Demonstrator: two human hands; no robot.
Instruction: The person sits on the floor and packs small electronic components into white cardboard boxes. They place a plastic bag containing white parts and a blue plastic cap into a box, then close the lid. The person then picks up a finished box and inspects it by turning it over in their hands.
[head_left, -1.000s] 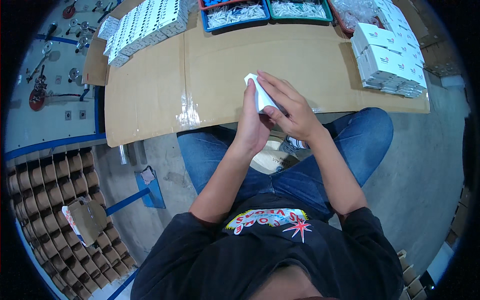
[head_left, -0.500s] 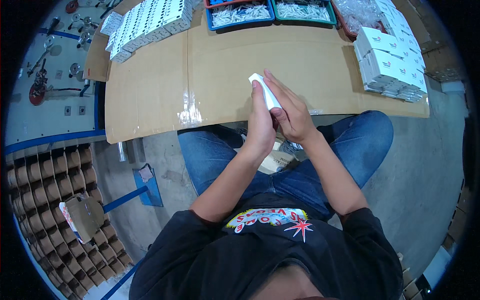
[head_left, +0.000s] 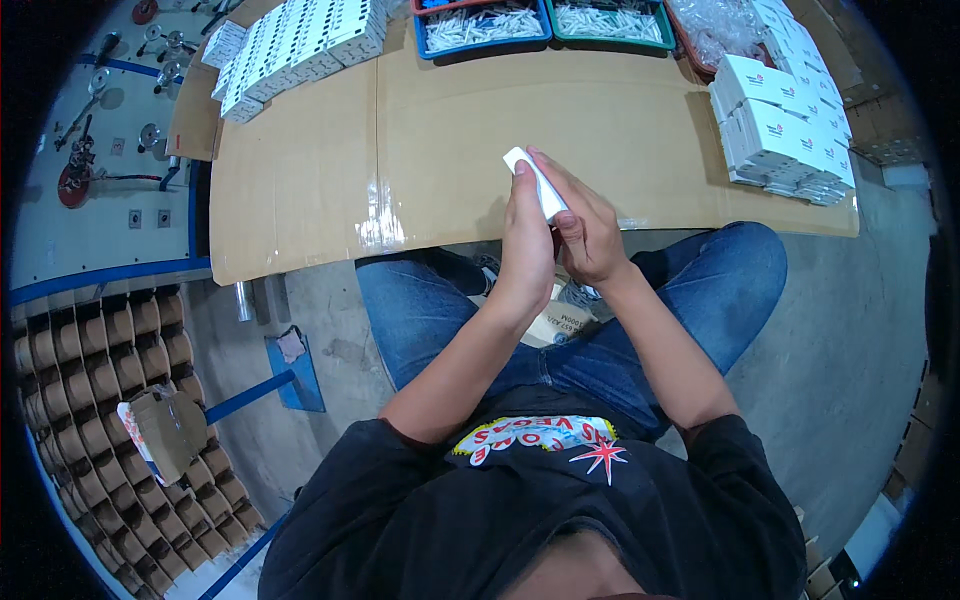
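Observation:
Between my two palms is a narrow white box [head_left: 540, 186], tilted, with one long side facing up. My left hand [head_left: 525, 228] presses its left side, the thumb lying along the edge. On the other side my right hand [head_left: 594, 228] is closed against it, fingers pointing away from me and thumb at the near end. Both hands are just over the near edge of the cardboard-covered table [head_left: 300, 190]. The box's lower part is hidden by the hands.
Stacked white boxes stand at the far left [head_left: 300, 50] and on the right [head_left: 775, 130]. At the back are a blue tray [head_left: 485, 48] and a green tray [head_left: 610, 44] of small white pieces, plus clear plastic bags [head_left: 712, 30]. A cardboard divider grid [head_left: 90, 400] lies lower left.
Both hands and the white box have shifted very slightly to the right and nearer to me. My right thumb has moved up onto the box's near end.

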